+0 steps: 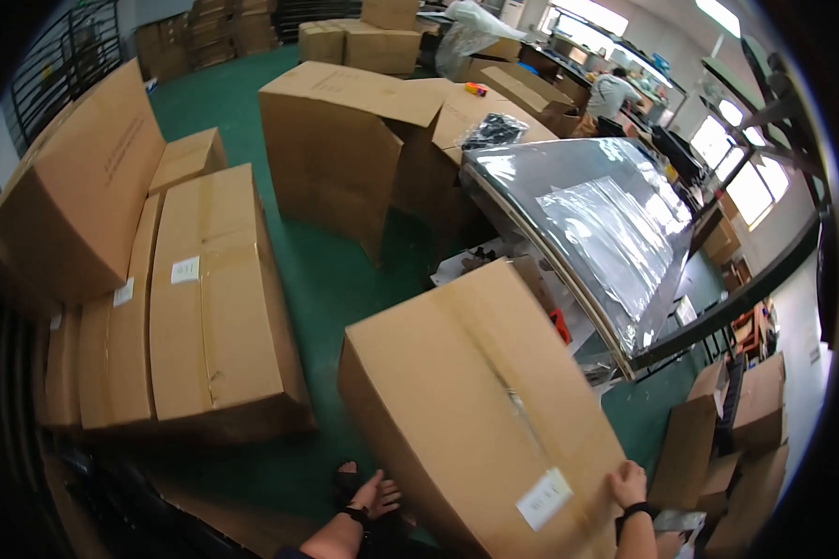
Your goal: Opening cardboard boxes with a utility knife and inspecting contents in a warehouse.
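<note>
A large taped cardboard box (475,363) stands tilted in front of me, with a white label (543,498) near its closest end. My right hand (628,484) grips the box's right edge, fingers bent against the cardboard. Just off the box's lower left side, my left hand (378,494) is open, its fingers stretched out and holding nothing. Whether its fingertips touch the box I cannot tell. A dark band circles each wrist.
Several closed cartons (216,307) stand in a row to the left. Ahead is an opened carton (336,158). A table with a plastic-wrapped top (578,205) borders the box on the right. Flattened cardboard (690,447) leans farther right. A person (611,93) works at the back.
</note>
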A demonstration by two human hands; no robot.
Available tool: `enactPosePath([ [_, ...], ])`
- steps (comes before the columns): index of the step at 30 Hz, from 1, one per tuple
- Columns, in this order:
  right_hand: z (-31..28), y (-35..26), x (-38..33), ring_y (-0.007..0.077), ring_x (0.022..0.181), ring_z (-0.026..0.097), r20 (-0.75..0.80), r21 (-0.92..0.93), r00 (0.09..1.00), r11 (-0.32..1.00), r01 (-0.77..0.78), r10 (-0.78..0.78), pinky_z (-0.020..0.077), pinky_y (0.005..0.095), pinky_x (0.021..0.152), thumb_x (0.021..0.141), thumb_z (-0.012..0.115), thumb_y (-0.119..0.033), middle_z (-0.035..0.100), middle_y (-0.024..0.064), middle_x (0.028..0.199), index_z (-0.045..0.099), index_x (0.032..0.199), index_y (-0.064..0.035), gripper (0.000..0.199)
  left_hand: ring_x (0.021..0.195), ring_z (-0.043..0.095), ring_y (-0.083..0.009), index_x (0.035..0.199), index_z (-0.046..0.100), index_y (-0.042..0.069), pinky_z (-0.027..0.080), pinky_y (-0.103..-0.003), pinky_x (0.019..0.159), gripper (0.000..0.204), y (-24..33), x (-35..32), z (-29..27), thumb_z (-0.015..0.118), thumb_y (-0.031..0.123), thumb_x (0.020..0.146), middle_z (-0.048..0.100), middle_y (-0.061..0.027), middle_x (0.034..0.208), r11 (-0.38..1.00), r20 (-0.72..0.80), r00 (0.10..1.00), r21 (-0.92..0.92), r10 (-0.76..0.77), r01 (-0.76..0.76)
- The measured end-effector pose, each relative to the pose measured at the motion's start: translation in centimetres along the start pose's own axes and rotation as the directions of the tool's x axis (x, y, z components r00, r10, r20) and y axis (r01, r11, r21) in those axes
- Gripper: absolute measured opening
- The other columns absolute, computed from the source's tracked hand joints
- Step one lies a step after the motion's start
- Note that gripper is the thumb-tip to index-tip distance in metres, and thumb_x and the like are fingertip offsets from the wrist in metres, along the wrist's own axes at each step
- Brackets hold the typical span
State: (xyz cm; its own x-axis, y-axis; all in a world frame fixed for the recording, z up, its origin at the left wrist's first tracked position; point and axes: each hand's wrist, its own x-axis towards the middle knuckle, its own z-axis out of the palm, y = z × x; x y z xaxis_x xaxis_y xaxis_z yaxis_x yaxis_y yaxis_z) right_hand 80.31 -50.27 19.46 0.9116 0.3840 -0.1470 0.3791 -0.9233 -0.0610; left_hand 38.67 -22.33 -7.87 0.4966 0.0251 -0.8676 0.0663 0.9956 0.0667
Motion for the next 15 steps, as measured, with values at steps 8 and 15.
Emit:
enactPosePath([
  [8, 14.9, -8.1, -8.9, 0.0324, 0.125, 0.04, 0.725, 0.112, 0.671, 0.988, 0.104, -0.153, 0.0341, 0.0402, 0.103, 0.07, 0.065, -0.056, 0.041, 0.0192, 0.135, 0.048, 0.129, -0.0087, 0.078, 0.084, 0.062, -0.0162, 0.102, 0.057, 0.008, 0.049, -0.032, 0.074, 0.027, 11.4, -13.7, 0.8, 0.052, 0.033, 0.092, 0.063, -0.0051, 0.094, 0.854, 0.025, 0.903, 0.315, 0.429, -0.414],
  [15, 13.2, -18.6, -7.8, 0.0296, 0.11, 0.055, 0.744, 0.21, 0.554, 0.918, 0.336, -0.373, 0.0423, 0.0359, 0.094, 0.076, 0.06, -0.053, 0.059, 0.015, 0.116, 0.059, 0.117, -0.01, 0.06, 0.074, 0.062, -0.0173, 0.098, 0.057, 0.011, 0.05, -0.033, 0.063, 0.02, 13.7, -21.9, -10.9, 0.05, 0.028, 0.092, 0.064, -0.0036, 0.082, 0.789, -0.289, 0.746, 0.057, 0.6, -0.612],
])
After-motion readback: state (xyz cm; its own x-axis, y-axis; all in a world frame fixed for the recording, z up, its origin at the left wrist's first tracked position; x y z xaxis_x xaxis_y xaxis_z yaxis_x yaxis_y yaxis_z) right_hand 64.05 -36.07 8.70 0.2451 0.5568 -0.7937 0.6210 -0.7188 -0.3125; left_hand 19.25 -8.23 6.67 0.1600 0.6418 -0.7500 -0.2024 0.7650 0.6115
